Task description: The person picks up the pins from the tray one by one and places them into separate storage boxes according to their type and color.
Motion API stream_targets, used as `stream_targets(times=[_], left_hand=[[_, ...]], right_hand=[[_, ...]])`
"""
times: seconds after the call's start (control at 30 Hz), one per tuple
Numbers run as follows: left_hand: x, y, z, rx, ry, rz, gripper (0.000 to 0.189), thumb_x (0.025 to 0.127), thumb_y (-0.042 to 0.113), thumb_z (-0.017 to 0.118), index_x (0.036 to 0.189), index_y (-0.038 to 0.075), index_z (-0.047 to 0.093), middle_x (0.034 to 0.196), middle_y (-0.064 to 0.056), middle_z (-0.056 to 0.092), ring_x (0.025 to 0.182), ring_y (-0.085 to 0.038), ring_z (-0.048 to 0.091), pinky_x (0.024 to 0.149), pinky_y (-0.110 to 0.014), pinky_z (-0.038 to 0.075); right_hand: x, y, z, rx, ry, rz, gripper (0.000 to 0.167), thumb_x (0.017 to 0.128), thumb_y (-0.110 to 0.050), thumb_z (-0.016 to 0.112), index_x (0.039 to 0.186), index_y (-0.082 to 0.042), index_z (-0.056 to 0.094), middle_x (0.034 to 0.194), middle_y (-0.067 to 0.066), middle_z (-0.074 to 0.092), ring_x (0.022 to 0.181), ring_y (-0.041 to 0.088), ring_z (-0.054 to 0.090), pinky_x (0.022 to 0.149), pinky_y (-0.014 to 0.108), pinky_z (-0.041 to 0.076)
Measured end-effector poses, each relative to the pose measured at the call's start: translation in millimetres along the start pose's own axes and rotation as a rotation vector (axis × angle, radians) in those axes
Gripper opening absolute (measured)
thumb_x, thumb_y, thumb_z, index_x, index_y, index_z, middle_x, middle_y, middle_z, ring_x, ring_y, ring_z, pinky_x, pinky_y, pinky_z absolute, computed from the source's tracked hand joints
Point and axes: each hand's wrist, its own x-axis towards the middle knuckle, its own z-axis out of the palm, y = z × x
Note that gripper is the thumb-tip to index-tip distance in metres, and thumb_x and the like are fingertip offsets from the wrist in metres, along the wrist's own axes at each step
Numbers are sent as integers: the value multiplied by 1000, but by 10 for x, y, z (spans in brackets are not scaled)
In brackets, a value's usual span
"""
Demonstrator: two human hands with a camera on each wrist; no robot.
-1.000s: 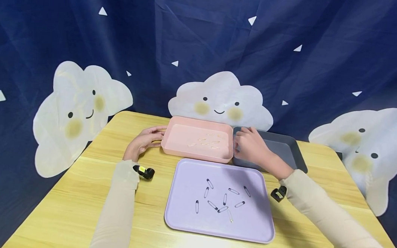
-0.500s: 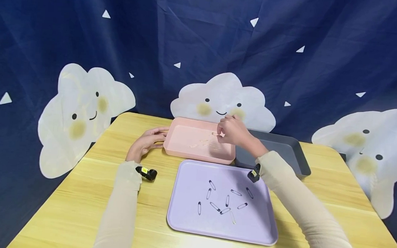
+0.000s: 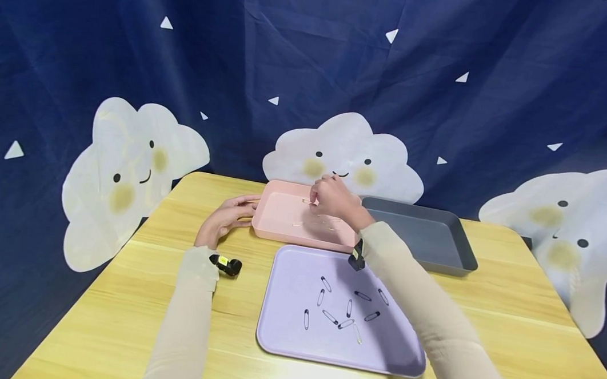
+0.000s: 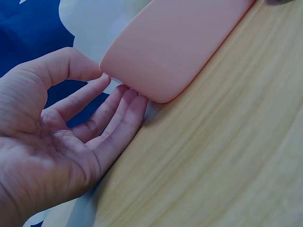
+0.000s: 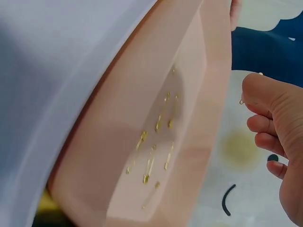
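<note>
In the head view my right hand (image 3: 335,201) is over the pink tray (image 3: 270,233), pinching a small gold safety pin (image 3: 305,200). Only tiny gold ends of this pin (image 5: 241,101) show at the fingertips in the right wrist view; the fingers cover the rest. Several gold safety pins (image 5: 161,113) lie on the tray floor below. My left hand (image 4: 71,123) touches the tray's left end with thumb and fingertips, its fingers loosely extended. Nearer to me, a lilac tray (image 3: 285,340) bears several black-headed safety pins (image 3: 330,317) and one gold safety pin (image 3: 357,334).
A dark grey tray (image 3: 435,236) stands directly right of the pink one. All three trays are on a wooden table (image 3: 246,301), and a blue curtain (image 3: 310,52) with clouds hangs behind it. The right sleeve (image 3: 421,310) crosses above the lilac tray's right side.
My right hand has moved left from above the grey tray's left edge to over the pink tray, with the gold safety pin now showing at its fingertips. The left hand stays at the pink tray.
</note>
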Motion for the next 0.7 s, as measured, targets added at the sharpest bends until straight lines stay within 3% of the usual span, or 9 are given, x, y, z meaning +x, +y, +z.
stream_targets(times=[0.27, 0.53, 0.7], left_hand=[[76, -102, -41, 12, 29, 14, 63, 97, 1, 57, 157, 11, 40, 155, -21, 44, 105, -12, 63, 85, -24, 55], [92, -121, -34, 34, 44, 14, 60, 97, 4, 59, 154, 13, 44, 151, -19, 49, 107, -15, 63, 93, -32, 55], [101, -87, -13, 62, 61, 25, 58, 97, 4, 60, 152, 11, 47, 147, -17, 52, 106, -13, 64, 96, -35, 55]], right_hand=[[159, -50, 161, -4, -3, 31, 5, 79, -17, 73, 79, -14, 76, 84, -1, 73, 98, 27, 61, 101, 46, 39], [258, -99, 299, 22, -29, 85, 5, 79, -15, 72, 76, -13, 75, 84, -2, 75, 95, 27, 62, 96, 45, 41], [298, -130, 338, 25, -46, 131, 4, 80, -17, 73, 79, -13, 75, 91, 0, 76, 99, 28, 61, 101, 45, 39]])
